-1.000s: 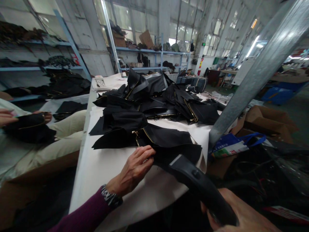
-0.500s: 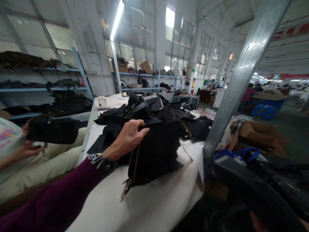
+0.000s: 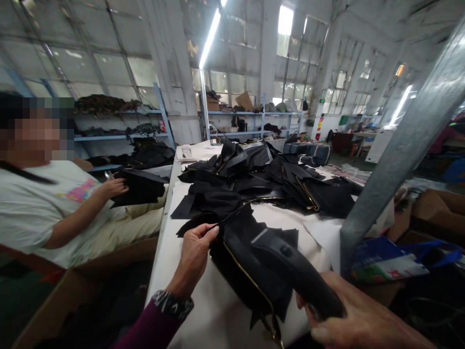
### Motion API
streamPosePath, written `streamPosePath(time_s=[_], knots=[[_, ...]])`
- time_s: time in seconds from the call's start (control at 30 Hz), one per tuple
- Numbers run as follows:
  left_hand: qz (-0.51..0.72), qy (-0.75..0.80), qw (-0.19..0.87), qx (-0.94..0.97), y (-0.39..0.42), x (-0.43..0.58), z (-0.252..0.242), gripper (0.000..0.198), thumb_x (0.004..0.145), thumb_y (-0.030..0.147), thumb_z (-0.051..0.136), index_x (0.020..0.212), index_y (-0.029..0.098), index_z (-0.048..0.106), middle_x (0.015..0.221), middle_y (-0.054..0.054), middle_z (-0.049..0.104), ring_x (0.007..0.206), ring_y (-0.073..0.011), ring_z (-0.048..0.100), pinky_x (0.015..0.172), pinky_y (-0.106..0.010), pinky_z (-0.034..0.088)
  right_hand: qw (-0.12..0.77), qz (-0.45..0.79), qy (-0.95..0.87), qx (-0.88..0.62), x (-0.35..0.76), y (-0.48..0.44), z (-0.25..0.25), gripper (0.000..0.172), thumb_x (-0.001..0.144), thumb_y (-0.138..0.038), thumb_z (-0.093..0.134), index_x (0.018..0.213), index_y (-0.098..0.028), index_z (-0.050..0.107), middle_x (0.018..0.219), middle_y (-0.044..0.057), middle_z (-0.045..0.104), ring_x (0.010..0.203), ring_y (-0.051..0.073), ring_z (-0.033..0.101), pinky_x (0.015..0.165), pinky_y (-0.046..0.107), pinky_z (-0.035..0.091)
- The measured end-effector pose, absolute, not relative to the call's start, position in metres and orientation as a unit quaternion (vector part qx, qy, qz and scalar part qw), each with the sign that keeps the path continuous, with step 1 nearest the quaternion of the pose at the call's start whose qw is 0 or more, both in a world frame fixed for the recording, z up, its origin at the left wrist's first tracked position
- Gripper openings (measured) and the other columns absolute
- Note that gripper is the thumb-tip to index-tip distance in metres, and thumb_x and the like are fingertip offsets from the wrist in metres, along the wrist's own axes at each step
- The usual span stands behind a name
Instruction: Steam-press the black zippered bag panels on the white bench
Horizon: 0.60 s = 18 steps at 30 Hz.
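Steamer [image 3: 294,274] has swung onto the black cloth [image 3: 240,261]; right hand [image 3: 359,320] grips it, left hand [image 3: 194,257] pinches the cloth's edge to steady it.

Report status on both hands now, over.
Left hand pinching black zippered cloth. Right hand gripping black handheld tool over the cloth. Metal post to the right.

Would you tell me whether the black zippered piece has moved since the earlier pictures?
Yes: the black zippered fabric piece lies closer to the white table's near end.

Left hand [image 3: 194,257] pinched at the fingertips, right hand [image 3: 348,315] clenched.
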<state>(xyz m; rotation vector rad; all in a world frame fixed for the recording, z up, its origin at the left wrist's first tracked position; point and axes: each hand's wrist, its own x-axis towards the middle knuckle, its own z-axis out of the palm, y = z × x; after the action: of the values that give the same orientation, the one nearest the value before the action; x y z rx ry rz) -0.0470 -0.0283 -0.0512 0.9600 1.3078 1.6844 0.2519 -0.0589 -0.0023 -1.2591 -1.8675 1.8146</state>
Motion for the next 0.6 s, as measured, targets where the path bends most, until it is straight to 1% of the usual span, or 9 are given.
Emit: streamPosePath(time_s=[0.07,0.17,0.27,0.37,0.5,0.6], knots=[[0.672,0.511,0.391,0.367,-0.035,-0.049,-0.057,0.022,0.067,0.031,0.076,0.078,0.013,0.072,0.064,0.0,0.063,0.063,-0.013,0.055,0.062,-0.023,0.041,0.088,0.668,-0.637,-0.374,0.231,-0.047,-0.002,0.041,0.064,-0.034,0.07,0.098,-0.016,0.055,0.058,-0.004,0.057,0.048,0.01,0.051,0.046,0.019,0.039],[0.681,0.503,0.395,0.357,-0.043,-0.05,-0.062,0.023,0.067,0.031,0.076,0.081,0.013,0.073,0.069,-0.002,0.067,0.069,-0.0147,0.058,0.066,-0.024,0.043,0.083,0.702,-0.63,-0.322,0.207,-0.035,-0.008,0.037,0.068,-0.033,0.072,0.095,-0.015,0.054,0.05,-0.007,0.055,0.04,0.008,0.047,0.04,0.016,0.038],[0.691,0.477,0.423,0.34,-0.05,-0.049,-0.062,0.022,0.065,0.03,0.078,0.078,0.013,0.073,0.073,-0.004,0.069,0.071,-0.0147,0.058,0.067,-0.023,0.044,0.084,0.716,-0.617,-0.315,0.191,-0.03,-0.012,0.034,0.067,-0.031,0.074,0.091,-0.015,0.055,0.05,-0.007,0.056,0.039,0.007,0.046,0.039,0.016,0.039],[0.699,0.436,0.47,0.317,-0.054,-0.044,-0.065,0.02,0.063,0.028,0.08,0.069,0.012,0.071,0.07,-0.003,0.067,0.065,-0.011,0.055,0.061,-0.02,0.042,0.115,0.712,-0.602,-0.342,0.18,-0.027,-0.011,0.035,0.067,-0.028,0.074,0.093,-0.016,0.053,0.051,-0.007,0.056,0.039,0.007,0.046,0.038,0.015,0.036],[0.709,0.405,0.515,0.261,-0.053,-0.038,-0.077,0.02,0.062,0.026,0.081,0.065,0.012,0.067,0.064,0.0,0.063,0.06,-0.0084,0.053,0.058,-0.018,0.042,0.149,0.7,-0.619,-0.324,0.181,-0.018,-0.003,0.037,0.072,-0.034,0.073,0.098,-0.016,0.052,0.05,-0.008,0.053,0.041,0.008,0.047,0.041,0.018,0.039],[0.722,0.41,0.519,0.203,-0.05,-0.041,-0.088,0.022,0.058,0.024,0.082,0.062,0.013,0.063,0.059,0.002,0.061,0.054,-0.0083,0.053,0.054,-0.019,0.042,0.167,0.684,-0.629,-0.329,0.195,-0.013,0.002,0.037,0.074,-0.036,0.071,0.099,-0.016,0.053,0.052,-0.007,0.053,0.042,0.009,0.046,0.042,0.019,0.038]])
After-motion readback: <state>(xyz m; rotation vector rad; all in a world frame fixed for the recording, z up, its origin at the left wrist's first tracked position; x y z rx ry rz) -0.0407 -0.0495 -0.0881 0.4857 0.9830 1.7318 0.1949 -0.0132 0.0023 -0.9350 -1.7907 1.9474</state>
